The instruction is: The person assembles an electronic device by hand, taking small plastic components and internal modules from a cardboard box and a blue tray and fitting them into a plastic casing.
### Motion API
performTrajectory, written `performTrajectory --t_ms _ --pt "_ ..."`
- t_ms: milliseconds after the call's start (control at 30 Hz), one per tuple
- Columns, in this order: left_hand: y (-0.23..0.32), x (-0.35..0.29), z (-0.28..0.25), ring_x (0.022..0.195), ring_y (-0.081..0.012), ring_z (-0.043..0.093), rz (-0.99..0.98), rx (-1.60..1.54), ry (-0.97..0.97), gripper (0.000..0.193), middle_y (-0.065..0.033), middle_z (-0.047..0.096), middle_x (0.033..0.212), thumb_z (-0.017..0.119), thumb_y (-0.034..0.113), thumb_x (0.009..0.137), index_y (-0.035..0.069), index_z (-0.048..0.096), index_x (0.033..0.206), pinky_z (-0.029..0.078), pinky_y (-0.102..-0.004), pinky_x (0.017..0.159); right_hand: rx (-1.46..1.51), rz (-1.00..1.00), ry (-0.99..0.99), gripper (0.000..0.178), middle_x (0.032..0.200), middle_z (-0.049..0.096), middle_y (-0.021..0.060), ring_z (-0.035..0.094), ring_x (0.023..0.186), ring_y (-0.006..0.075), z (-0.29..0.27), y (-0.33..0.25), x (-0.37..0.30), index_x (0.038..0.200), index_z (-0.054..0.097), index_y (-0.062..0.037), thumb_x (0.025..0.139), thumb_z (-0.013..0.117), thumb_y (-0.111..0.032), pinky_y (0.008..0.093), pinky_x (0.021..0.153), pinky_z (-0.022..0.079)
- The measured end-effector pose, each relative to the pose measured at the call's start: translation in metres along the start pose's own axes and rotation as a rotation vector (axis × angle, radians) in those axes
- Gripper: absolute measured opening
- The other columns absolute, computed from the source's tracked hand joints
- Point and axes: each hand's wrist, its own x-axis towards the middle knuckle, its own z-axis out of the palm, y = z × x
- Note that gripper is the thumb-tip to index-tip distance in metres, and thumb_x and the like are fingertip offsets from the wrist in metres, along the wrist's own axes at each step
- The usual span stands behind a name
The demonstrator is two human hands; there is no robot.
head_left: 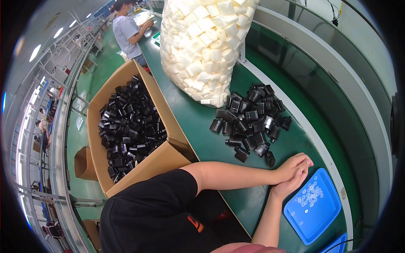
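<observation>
My left hand [291, 165] and my right hand [292, 184] meet over the green table, both with fingers closed and pressed together. What they hold between them, if anything, is hidden. Just to their right lies a blue tray [314, 230] with several small translucent white rings [311, 194] in it. Beyond my hands, a loose pile of glossy black block-shaped plastic pieces [253, 122] is spread on the table. The nearest of them lies a little apart from my left hand.
Behind the pile stands a tall clear bag of cream-white blocks [202, 50]. To the left, an open cardboard box [158, 97] is full of black pieces. Part of another blue tray [337, 244] shows at the lower right. A co-worker [125, 31] works farther along the table [190, 130].
</observation>
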Motion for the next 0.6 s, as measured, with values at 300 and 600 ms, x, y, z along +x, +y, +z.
performTrajectory --t_ms 300,600 --pt "0.000 -0.001 -0.004 0.099 -0.0216 0.058 -0.002 0.044 0.004 0.025 -0.0101 0.060 0.101 0.044 0.018 0.103 0.001 0.062 0.100 0.046 -0.0307 0.088 0.208 0.085 0.033 0.048 0.128 0.054 0.0136 0.053 0.120 0.0226 0.017 -0.036 -0.002 0.132 0.048 0.0017 0.102 0.044 -0.035 0.0351 0.104 0.039" --pt "-0.003 0.000 -0.007 0.100 -0.0216 0.057 -0.001 0.039 -0.009 0.026 -0.0100 0.061 0.102 0.043 0.018 0.103 0.001 0.062 0.100 0.046 -0.0306 0.089 0.202 0.118 0.030 0.044 0.127 0.056 0.0121 0.053 0.120 0.0208 0.018 -0.042 -0.001 0.133 0.049 0.0017 0.104 0.042 -0.030 0.0340 0.103 0.040"
